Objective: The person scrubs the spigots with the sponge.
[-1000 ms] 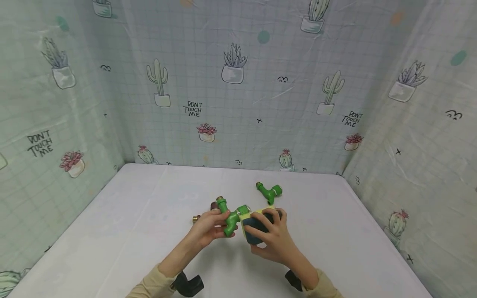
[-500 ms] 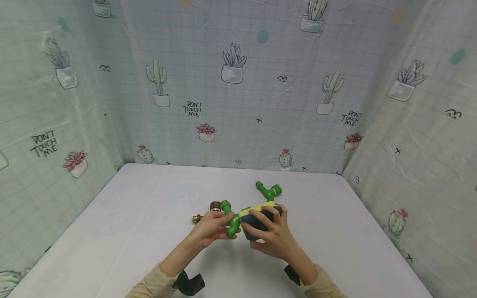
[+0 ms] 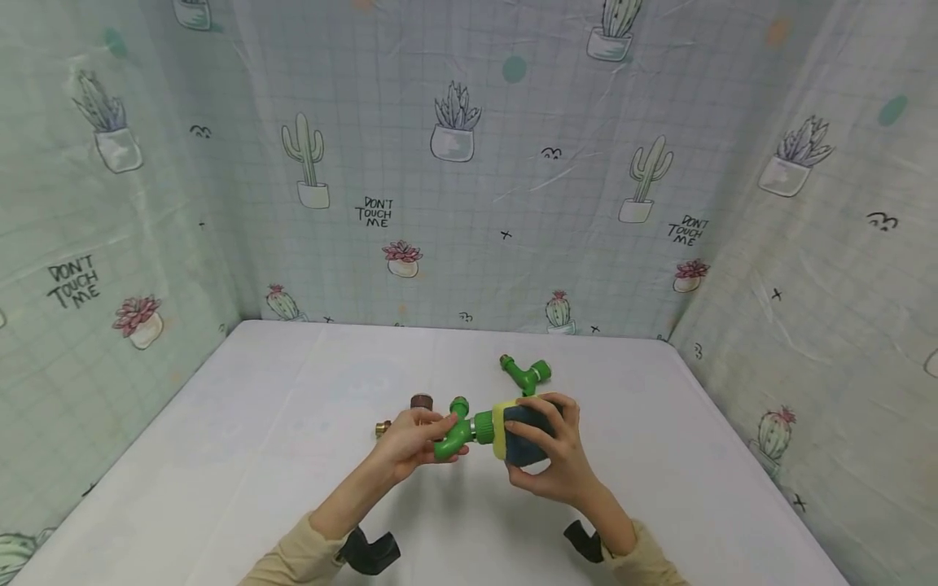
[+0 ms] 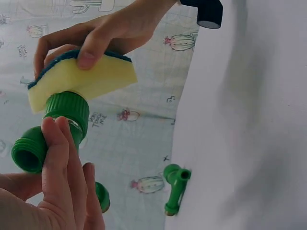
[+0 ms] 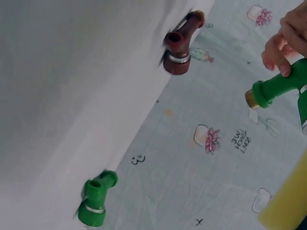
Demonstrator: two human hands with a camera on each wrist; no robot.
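Note:
My left hand [image 3: 414, 446] holds a green tap [image 3: 456, 440] above the table, the thumb on top of its body and the fingers beneath. A sponge [image 3: 526, 435], yellow with a dark blue scouring side, is gripped in my right hand [image 3: 560, 456] between fingers and thumb. In the left wrist view the sponge's yellow side [image 4: 91, 84] touches the tap's ribbed collar [image 4: 68, 106]. The right wrist view shows the tap's brass threaded end [image 5: 251, 98]; most of my right hand is out of that view.
A second green tap [image 3: 525, 377] lies on the white table [image 3: 220, 456] beyond my right hand. Behind my left hand lies a dark red-brown tap [image 3: 421, 401], partly hidden. Black curved pieces [image 3: 370, 553] show at both wrists. Cactus-patterned cloth [image 3: 469, 195] hangs around the table.
The tap has turned in my left hand, so its ribbed collar now points right. My right hand with the sponge has shifted slightly right, baring the collar.

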